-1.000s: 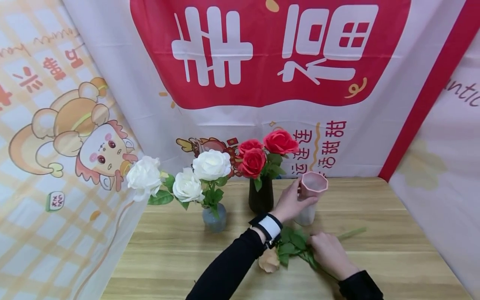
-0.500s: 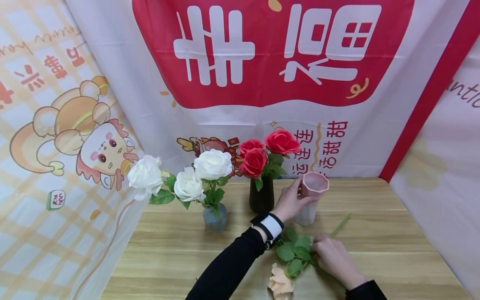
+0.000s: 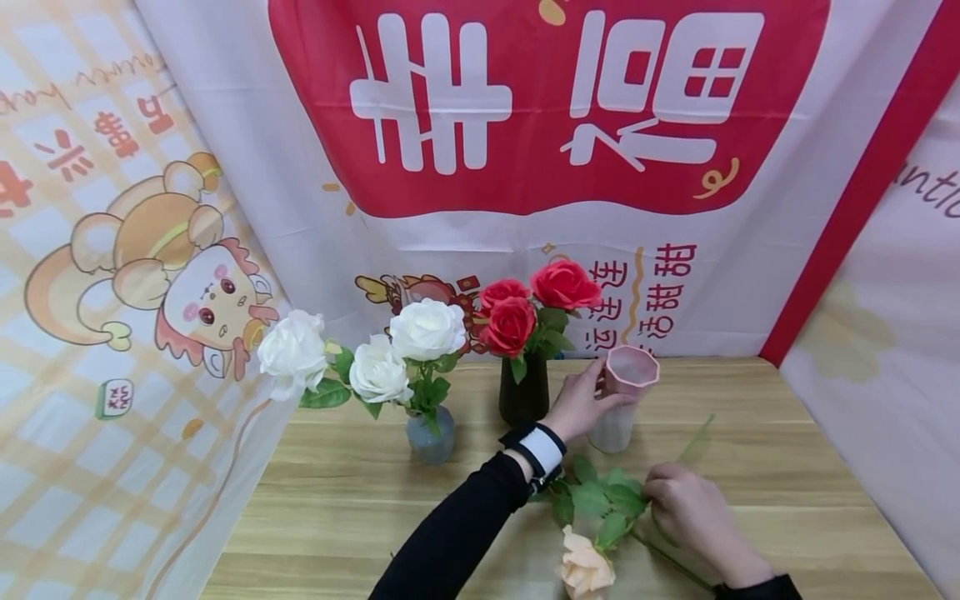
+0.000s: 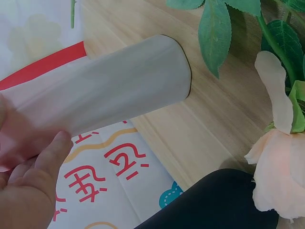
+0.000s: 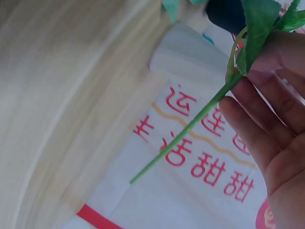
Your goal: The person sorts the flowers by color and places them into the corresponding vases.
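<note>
My left hand (image 3: 583, 404) holds a tall vase (image 3: 615, 429), pink at its faceted rim and pale grey toward the base, with thumb and fingers around its upper part. In the left wrist view the vase (image 4: 133, 78) tapers toward its round base at the table. Over the table to the right, my right hand (image 3: 693, 517) pinches the green stem of a peach rose (image 3: 587, 567). The bloom points to the front left, and leaves (image 3: 600, 498) spread beside the fingers. The bare stem (image 5: 190, 125) extends past the fingertips in the right wrist view.
A black vase (image 3: 523, 392) with red roses (image 3: 510, 325) stands just left of the left hand. Farther left, a blue-grey vase (image 3: 431, 437) bears white roses (image 3: 426, 329). Another thin green stem (image 3: 675, 562) runs below the right hand. Printed cloth (image 3: 450, 229) hangs behind the table.
My right hand has shifted to the right with the peach rose, whose bloom has swung toward the front and right. The left hand stays on the vase.
</note>
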`<move>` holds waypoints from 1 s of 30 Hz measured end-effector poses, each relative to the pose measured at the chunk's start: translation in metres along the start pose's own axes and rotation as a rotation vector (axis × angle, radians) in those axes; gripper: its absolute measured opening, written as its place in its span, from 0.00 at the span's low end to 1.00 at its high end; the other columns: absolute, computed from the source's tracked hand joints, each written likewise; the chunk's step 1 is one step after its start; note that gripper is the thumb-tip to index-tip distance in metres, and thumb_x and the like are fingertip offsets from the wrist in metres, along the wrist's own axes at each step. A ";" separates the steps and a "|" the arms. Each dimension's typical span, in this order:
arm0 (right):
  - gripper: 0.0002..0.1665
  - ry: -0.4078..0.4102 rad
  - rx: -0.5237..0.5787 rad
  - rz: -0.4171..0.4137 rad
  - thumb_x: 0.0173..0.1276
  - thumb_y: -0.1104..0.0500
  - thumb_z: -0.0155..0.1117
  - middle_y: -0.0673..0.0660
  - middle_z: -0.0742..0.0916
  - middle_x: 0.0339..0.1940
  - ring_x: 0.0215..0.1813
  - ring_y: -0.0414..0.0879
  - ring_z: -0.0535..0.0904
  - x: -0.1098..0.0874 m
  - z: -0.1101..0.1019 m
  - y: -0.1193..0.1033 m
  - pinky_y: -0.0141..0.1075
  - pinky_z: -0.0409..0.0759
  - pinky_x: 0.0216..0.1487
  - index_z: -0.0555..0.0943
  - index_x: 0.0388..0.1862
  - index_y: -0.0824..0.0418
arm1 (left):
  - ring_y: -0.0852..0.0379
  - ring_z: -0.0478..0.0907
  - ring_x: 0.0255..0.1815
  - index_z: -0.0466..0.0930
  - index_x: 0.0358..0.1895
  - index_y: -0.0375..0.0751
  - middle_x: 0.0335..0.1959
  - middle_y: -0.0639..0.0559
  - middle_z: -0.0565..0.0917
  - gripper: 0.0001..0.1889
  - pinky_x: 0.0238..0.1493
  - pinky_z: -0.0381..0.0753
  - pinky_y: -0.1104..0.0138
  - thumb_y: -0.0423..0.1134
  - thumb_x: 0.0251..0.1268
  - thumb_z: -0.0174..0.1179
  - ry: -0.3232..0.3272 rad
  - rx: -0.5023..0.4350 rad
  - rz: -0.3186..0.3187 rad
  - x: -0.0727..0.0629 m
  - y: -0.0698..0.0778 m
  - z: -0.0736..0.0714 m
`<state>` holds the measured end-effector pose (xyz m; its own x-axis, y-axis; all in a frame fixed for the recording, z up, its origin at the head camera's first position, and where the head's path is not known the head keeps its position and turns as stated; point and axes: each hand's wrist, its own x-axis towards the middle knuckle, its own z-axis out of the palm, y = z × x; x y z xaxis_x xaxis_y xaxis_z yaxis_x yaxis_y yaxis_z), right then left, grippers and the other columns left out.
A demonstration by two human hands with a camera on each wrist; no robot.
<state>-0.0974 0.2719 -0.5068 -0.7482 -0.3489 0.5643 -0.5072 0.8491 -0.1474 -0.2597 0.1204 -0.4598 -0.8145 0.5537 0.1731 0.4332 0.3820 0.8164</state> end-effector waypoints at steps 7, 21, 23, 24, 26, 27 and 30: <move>0.19 0.105 0.084 -0.022 0.32 0.74 0.73 0.44 0.83 0.28 0.29 0.39 0.79 0.006 -0.024 0.002 0.33 0.78 0.28 0.84 0.22 0.53 | 0.61 0.77 0.56 0.68 0.68 0.51 0.60 0.54 0.79 0.32 0.50 0.76 0.73 0.54 0.62 0.66 -0.012 0.016 0.023 0.000 -0.001 0.000; 0.37 0.525 0.236 0.093 0.69 0.37 0.59 0.56 0.87 0.35 0.41 0.25 0.79 0.015 -0.059 -0.002 0.19 0.76 0.39 0.85 0.37 0.74 | 0.62 0.79 0.53 0.70 0.67 0.48 0.57 0.52 0.81 0.31 0.50 0.75 0.74 0.53 0.62 0.66 -0.004 0.098 0.067 0.000 -0.005 0.000; 0.39 0.567 0.226 0.133 0.67 0.36 0.61 0.55 0.87 0.35 0.42 0.23 0.77 0.017 -0.062 -0.004 0.18 0.74 0.40 0.84 0.38 0.75 | 0.62 0.78 0.54 0.69 0.67 0.49 0.58 0.53 0.81 0.32 0.50 0.76 0.73 0.54 0.62 0.65 -0.005 0.098 0.064 0.001 -0.005 0.000; 0.38 0.581 0.223 0.146 0.66 0.36 0.64 0.55 0.87 0.35 0.43 0.24 0.77 0.018 -0.064 -0.005 0.18 0.74 0.41 0.84 0.38 0.74 | 0.63 0.78 0.55 0.69 0.67 0.50 0.58 0.53 0.80 0.32 0.50 0.76 0.73 0.55 0.62 0.65 -0.007 0.097 0.061 0.001 -0.005 0.000; 0.24 0.583 0.274 0.166 0.64 0.50 0.73 0.57 0.87 0.34 0.42 0.26 0.79 0.020 -0.068 -0.008 0.20 0.76 0.41 0.85 0.37 0.73 | 0.63 0.78 0.55 0.69 0.68 0.50 0.59 0.54 0.80 0.32 0.50 0.76 0.73 0.56 0.62 0.64 -0.009 0.099 0.057 0.002 -0.005 0.000; 0.16 0.575 0.314 0.179 0.61 0.59 0.75 0.59 0.87 0.34 0.43 0.28 0.80 0.022 -0.070 -0.009 0.21 0.77 0.42 0.85 0.37 0.73 | 0.63 0.78 0.55 0.69 0.68 0.51 0.59 0.54 0.80 0.32 0.50 0.76 0.73 0.57 0.62 0.63 -0.010 0.101 0.057 0.002 -0.006 0.000; 0.16 0.527 0.423 0.260 0.48 0.82 0.73 0.60 0.87 0.34 0.42 0.33 0.83 0.026 -0.078 -0.012 0.24 0.79 0.41 0.85 0.36 0.72 | 0.64 0.78 0.54 0.69 0.67 0.51 0.59 0.55 0.80 0.31 0.50 0.76 0.73 0.57 0.63 0.63 -0.008 0.106 0.069 0.002 -0.007 0.001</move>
<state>-0.0768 0.2834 -0.4272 -0.6156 0.1721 0.7691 -0.5424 0.6154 -0.5719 -0.2638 0.1193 -0.4656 -0.7786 0.5871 0.2216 0.5263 0.4186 0.7401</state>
